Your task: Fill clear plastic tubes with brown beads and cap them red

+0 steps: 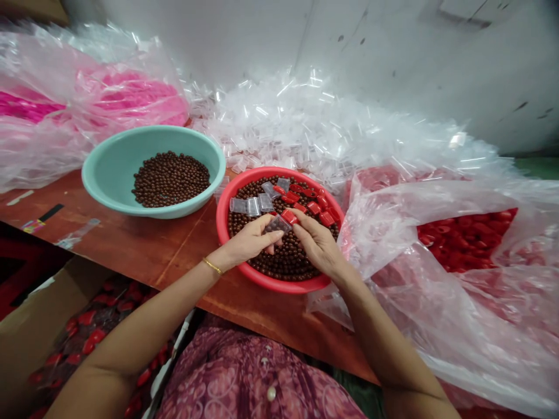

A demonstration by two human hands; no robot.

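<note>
Clear plastic tube [279,224] pinched in my left hand [247,240], red cap [289,217] in my right hand [317,244]; a slip could spill its brown beads [271,227].

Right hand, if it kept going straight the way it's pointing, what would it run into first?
First comes the red plastic cap that the right hand is pinching, which sits against a small clear container. Just beyond that is the left hand, though depth is hard to judge from this view.
</note>
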